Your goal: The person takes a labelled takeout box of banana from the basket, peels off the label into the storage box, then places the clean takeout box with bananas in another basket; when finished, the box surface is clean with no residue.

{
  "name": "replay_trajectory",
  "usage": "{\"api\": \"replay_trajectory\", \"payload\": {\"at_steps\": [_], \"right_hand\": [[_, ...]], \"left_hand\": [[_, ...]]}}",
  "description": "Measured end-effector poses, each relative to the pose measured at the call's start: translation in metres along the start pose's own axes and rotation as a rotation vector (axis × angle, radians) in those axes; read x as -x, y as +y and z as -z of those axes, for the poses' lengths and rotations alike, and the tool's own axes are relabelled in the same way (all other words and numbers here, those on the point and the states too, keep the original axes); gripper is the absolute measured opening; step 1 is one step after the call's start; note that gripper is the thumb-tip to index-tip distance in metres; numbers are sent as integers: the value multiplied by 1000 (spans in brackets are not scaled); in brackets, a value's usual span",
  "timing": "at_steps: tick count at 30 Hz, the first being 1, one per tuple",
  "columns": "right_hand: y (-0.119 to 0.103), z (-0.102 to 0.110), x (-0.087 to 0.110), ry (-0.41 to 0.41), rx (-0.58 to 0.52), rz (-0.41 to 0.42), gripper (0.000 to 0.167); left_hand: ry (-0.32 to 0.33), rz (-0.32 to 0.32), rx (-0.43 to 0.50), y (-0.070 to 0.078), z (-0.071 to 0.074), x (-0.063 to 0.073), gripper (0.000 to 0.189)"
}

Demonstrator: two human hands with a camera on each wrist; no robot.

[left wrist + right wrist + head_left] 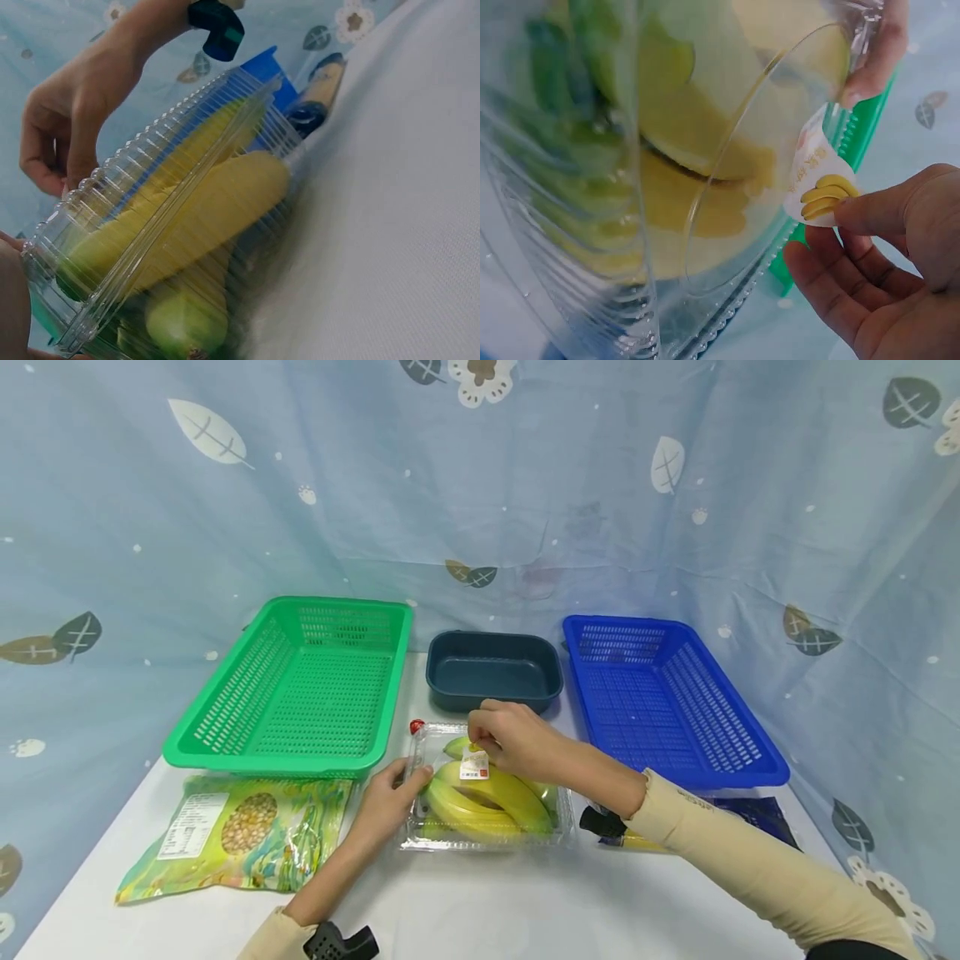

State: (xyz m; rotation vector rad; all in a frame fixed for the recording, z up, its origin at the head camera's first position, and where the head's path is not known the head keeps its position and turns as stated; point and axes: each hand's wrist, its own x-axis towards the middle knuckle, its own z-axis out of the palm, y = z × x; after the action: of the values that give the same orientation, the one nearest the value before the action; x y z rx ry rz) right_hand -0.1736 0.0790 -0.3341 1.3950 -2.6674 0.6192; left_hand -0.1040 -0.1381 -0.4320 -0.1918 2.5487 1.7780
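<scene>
A clear plastic clamshell box [557,833] of bananas [491,806] sits at the table's middle. My left hand [392,793] grips its left edge, thumb on the lid; part of this hand shows at the left wrist view's edge. Between thumb and finger, my right hand [889,255] pinches the edge of a white label [821,169] printed with bananas. In the right wrist view the label stands up from the lid, one end still against the plastic. From the head, the label [474,766] lies over the upper part of the box.
A green basket [375,756] stands at back left, a dark teal tub [495,702] behind the box, and a blue basket [757,768] at back right. A corn packet [247,835] lies left; a dark blue packet [757,818] lies right, partly behind my sleeve. A small red item [417,726] is beside the box.
</scene>
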Motion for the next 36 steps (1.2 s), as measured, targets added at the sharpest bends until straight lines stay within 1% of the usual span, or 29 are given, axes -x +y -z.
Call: {"api": "replay_trajectory", "payload": {"at_steps": [5,8,14,16,22,25,27,30,32,36], "right_hand": [[0,6,7,33,-19,-12,16],[-2,12,10,55,-43,-3,15],[-4,28,22,179,-101,11,16],[-6,30,26,187,-105,10,16],[-12,33,38,179,-95,12,14],[-13,33,45,188,-98,6,14],[-14,34,50,191,-100,-1,15],[-15,36,57,189,-107,-8,16],[-17,38,62,190,-103,-13,17],[-17,43,72,209,-88,-20,19]], "left_hand": [[-3,-4,6,1,0,0,60],[3,-2,7,1,0,1,62],[-10,-3,5,3,-2,-1,61],[-17,0,7,4,-1,-1,63],[-32,18,18,3,1,-1,67],[-40,13,35,1,1,1,65],[-50,5,55,-1,2,4,63],[-69,12,95,-2,7,15,62],[-81,18,92,-1,13,26,63],[-97,16,38,7,24,47,67]]}}
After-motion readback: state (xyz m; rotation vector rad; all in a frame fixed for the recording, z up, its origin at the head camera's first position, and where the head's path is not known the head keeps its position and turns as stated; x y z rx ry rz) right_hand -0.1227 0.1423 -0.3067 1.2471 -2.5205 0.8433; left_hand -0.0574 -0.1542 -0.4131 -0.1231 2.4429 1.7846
